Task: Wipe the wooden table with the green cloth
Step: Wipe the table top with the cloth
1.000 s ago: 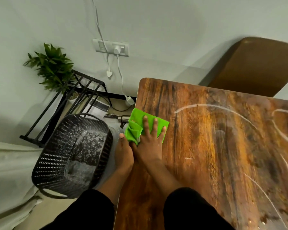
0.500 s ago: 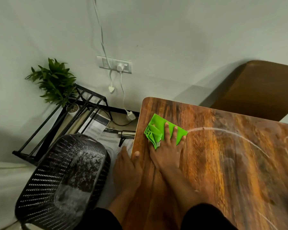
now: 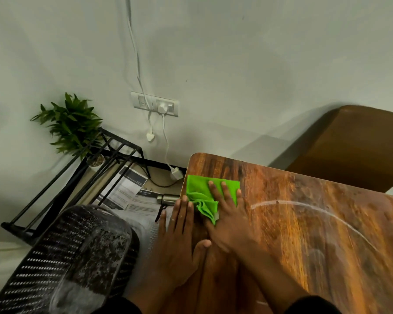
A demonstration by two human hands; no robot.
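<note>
The green cloth (image 3: pixel 199 193) lies partly bunched near the far left corner of the wooden table (image 3: pixel 304 234). My right hand (image 3: pixel 227 218) presses flat on the cloth, fingers spread over it. My left hand (image 3: pixel 179 236) rests flat at the table's left edge, fingertips touching the cloth's bunched side, thumb on the wood. White curved streaks (image 3: pixel 322 214) mark the table surface to the right of the cloth.
A black perforated basket (image 3: pixel 61 264) stands on the floor left of the table. Behind it are a black metal rack (image 3: pixel 82 177), a small potted plant (image 3: pixel 73 125), papers (image 3: pixel 132 193) and a metal cylinder (image 3: pixel 167 198). A wall socket (image 3: pixel 154 106) with cables and a brown chair (image 3: pixel 354 150) sit behind.
My right hand has slid the cloth back toward the table's far left corner. My left hand has come up beside it to touch the cloth. The view tilted upward.
</note>
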